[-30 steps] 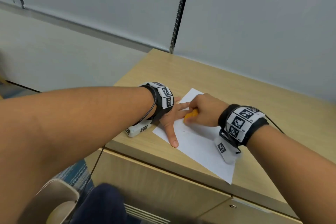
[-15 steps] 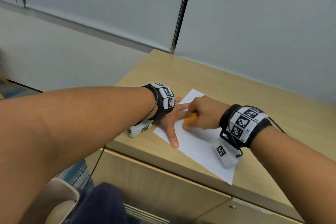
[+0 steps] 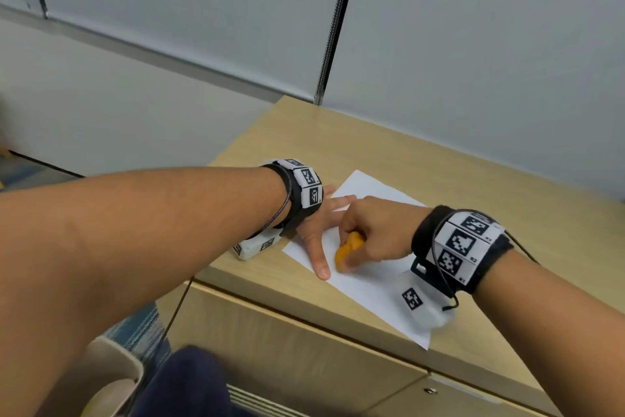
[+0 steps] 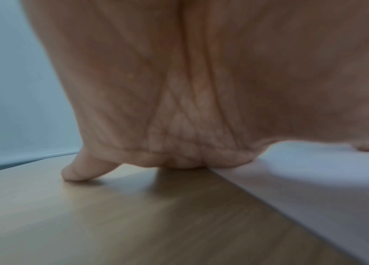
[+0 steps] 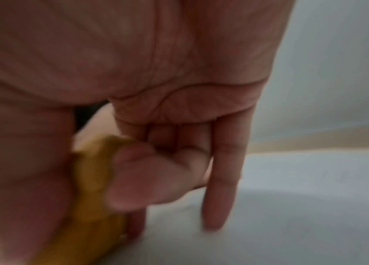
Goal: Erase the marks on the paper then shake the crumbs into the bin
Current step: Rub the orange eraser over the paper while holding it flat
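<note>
A white sheet of paper (image 3: 372, 276) lies near the front edge of the wooden desk (image 3: 456, 180). My left hand (image 3: 316, 230) lies flat with straight, spread fingers, pressing down the sheet's left part; its thumb (image 3: 319, 262) points toward me. In the left wrist view the palm (image 4: 179, 107) rests at the paper's edge (image 4: 292, 206). My right hand (image 3: 375, 230) grips an orange eraser (image 3: 346, 251) and holds its tip against the paper beside the left thumb. The right wrist view shows the eraser (image 5: 90, 188) pinched between thumb and curled fingers. No marks or crumbs are discernible.
A grey partition wall (image 3: 473, 44) stands behind the desk. Under the desk front are cabinet fronts (image 3: 287, 349). At the lower left a beige bin (image 3: 111, 379) stands on the floor beside my dark trouser leg (image 3: 189, 383).
My right hand has slid the eraser toward me along the paper, from beside the left fingers down to near the left thumb tip. The left hand stays put.
</note>
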Action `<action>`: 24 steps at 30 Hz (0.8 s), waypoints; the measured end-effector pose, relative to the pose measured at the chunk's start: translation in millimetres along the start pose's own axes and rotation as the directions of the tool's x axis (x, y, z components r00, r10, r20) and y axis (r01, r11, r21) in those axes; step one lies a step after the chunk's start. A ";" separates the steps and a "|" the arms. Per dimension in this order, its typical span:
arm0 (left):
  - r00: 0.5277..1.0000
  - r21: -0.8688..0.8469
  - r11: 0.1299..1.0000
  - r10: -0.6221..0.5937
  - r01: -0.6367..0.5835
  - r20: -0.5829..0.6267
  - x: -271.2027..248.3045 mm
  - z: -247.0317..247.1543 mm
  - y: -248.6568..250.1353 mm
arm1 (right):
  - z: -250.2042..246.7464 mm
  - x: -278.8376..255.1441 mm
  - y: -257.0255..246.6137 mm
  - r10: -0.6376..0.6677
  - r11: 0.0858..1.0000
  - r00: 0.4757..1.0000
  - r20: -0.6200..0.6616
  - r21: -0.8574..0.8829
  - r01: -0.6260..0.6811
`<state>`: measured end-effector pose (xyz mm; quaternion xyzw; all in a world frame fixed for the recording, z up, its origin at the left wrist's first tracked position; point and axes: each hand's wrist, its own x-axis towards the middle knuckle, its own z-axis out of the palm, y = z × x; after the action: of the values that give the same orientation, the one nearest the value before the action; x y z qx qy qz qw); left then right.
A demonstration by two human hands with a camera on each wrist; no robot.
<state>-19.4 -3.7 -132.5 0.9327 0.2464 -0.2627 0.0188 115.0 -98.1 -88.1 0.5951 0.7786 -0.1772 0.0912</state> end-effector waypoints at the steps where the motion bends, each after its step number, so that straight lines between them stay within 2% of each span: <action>1: 1.000 -0.008 1.000 0.002 -0.002 -0.001 -1.6 -0.6 1.1 | -2.3 2.9 4.6 0.037 0.999 0.999 -0.039 -0.018 -0.038; 3: 1.000 -0.014 1.000 -0.005 0.005 -0.007 -3.2 -1.8 2.6 | -2.6 7.1 12.6 0.095 0.995 0.984 -0.151 -0.026 -0.100; 4: 1.000 -0.009 1.000 -0.012 0.012 -0.006 -3.2 -1.9 2.8 | -0.2 6.3 12.5 0.096 0.995 0.982 -0.165 -0.009 -0.099; 7: 0.999 -0.014 0.999 -0.029 0.029 0.018 0.9 0.0 -0.7 | 5.1 -4.4 3.4 0.016 1.000 0.999 -0.049 -0.004 -0.017; 12: 0.999 -0.001 0.999 -0.035 0.035 0.008 2.4 0.1 0.1 | 1.0 3.4 15.5 0.110 0.993 0.978 -0.177 -0.014 -0.114; 15: 1.000 -0.037 0.999 -0.028 0.028 -0.008 0.5 1.7 -0.9 | 1.0 -2.9 5.3 0.044 0.999 0.999 -0.021 0.001 -0.044; 16: 1.000 -0.044 0.999 -0.025 0.025 -0.011 -0.9 1.7 -0.6 | -1.3 -2.1 5.9 0.052 0.999 0.999 -0.006 0.010 -0.052; 20: 1.000 -0.031 0.999 -0.024 0.024 -0.005 -2.8 -1.3 1.1 | -4.5 2.1 11.6 0.130 0.991 0.977 -0.169 -0.018 -0.135; 23: 1.000 -0.023 1.000 -0.017 0.017 -0.002 -3.1 -0.7 0.4 | 0.8 -6.3 -0.1 0.037 0.999 0.998 -0.045 -0.018 -0.038; 24: 1.000 -0.023 1.000 -0.015 0.015 -0.002 -4.0 -0.8 0.5 | 0.5 -6.1 0.5 0.037 0.999 0.999 -0.040 -0.011 -0.037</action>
<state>-21.7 -5.8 -129.9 0.9308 0.2565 -0.2591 0.0276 117.1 -103.6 -86.5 0.6123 0.7700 -0.1591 0.0824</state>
